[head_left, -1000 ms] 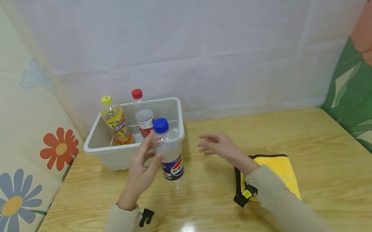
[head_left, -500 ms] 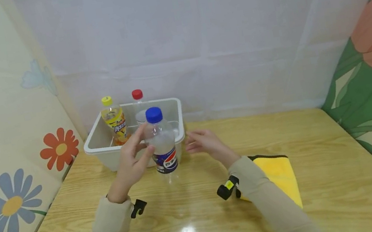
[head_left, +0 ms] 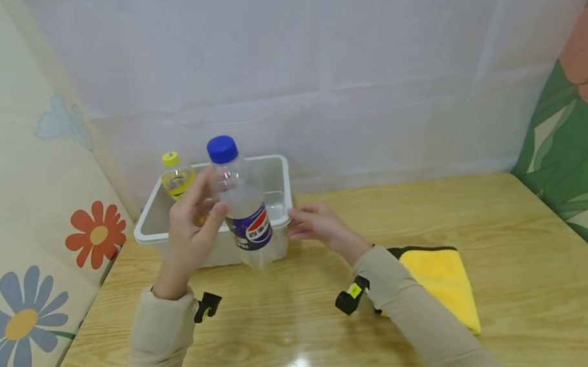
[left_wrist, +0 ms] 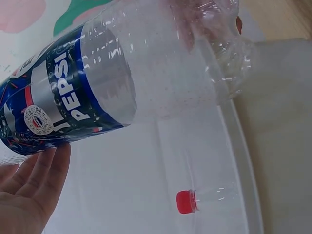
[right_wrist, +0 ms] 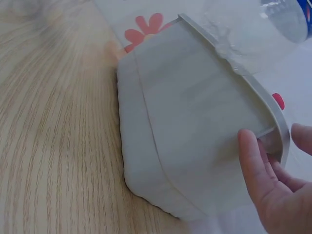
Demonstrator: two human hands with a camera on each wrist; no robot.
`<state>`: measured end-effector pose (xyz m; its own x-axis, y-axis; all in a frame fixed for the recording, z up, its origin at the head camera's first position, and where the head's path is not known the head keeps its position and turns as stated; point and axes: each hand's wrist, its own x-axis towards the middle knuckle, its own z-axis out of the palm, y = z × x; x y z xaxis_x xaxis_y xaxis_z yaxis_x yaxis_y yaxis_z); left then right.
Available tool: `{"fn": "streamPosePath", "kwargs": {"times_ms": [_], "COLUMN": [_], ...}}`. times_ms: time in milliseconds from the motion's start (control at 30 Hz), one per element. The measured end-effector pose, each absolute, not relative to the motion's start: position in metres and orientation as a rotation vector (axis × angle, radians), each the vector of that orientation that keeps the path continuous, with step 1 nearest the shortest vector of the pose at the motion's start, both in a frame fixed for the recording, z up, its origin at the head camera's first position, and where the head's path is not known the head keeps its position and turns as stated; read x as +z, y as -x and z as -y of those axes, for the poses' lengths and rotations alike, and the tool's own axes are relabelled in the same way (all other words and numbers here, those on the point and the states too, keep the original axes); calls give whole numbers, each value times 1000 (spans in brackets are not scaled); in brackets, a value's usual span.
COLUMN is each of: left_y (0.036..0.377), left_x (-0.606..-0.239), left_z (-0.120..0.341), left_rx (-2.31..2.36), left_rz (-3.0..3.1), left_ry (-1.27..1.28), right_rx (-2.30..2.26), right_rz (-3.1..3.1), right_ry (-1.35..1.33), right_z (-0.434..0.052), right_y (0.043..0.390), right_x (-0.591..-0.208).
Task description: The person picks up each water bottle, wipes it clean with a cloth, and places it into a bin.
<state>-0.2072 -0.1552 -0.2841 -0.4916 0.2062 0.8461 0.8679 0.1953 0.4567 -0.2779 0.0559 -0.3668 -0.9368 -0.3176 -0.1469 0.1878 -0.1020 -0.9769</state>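
Note:
My left hand [head_left: 186, 238] grips a clear plastic Pepsi bottle [head_left: 251, 233] with a blue cap and a dark blue label. The bottle is held nearly upright in front of a white plastic bin [head_left: 218, 257], overlapping its front rim in the head view. Its bottom looms large in the left wrist view. My right hand [head_left: 321, 228] is at the bin's front right corner. In the right wrist view its fingers curl under the rim, with the thumb on the rim's other side. A yellow-capped bottle [head_left: 175, 181] stands inside the bin, partly behind my left hand.
A red-capped bottle [left_wrist: 186, 202] in the bin shows in the left wrist view; the Pepsi bottle hides it from the head. A folded yellow cloth [head_left: 444, 281] with black edging lies on the wooden table [head_left: 522, 274], partly beneath the right forearm. A white sheet hangs behind.
My left hand has raised the Pepsi bottle and carried it leftward and forward, over the red-capped bottle's place in view. My right hand has moved left to the bin's corner.

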Motion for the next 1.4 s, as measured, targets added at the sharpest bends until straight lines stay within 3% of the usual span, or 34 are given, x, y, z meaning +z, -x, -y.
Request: {"fn": "streamPosePath", "kwargs": {"times_ms": [667, 1400], "left_y": [244, 315], "left_x": [-240, -244], "left_z": [149, 147], "left_rx": [-1312, -1145], "left_rz": [1992, 2504], "left_ry": [750, 534], "right_rx": [-2186, -2198], "right_rz": [-1775, -1781], "right_ry": [126, 145], "right_z": [-51, -52], "right_y": [277, 278], "right_x": [-366, -368]}}
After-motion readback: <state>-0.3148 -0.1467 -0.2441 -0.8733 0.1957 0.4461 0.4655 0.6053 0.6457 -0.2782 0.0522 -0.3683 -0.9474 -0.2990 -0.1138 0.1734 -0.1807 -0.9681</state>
